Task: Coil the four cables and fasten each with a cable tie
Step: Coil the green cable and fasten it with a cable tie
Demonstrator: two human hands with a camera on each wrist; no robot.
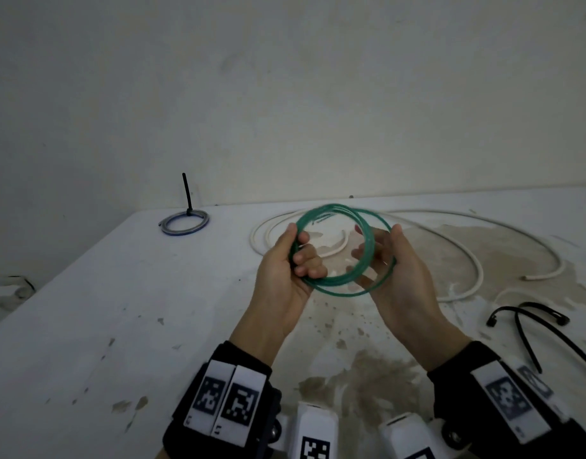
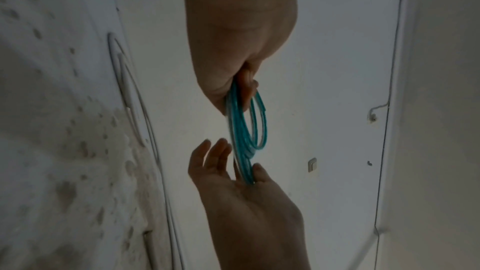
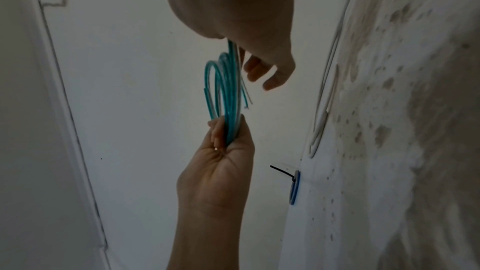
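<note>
A green cable, wound into a coil of several turns, hangs in the air above the white table. My left hand grips the coil's left side, fingers curled round the bundle. My right hand cradles the right side: thumb outside, straight fingers inside the ring. The left wrist view shows the coil edge-on, clamped in the left hand, with the right hand spread below. The right wrist view shows the coil, the right hand's loose fingers and the gripping left hand. No tie is on this coil.
A blue-grey coiled cable with an upright black tie lies at the back left. White cable sprawls in loose loops behind and right of my hands. Black cable ties lie at the right edge. A wall stands behind the stained table.
</note>
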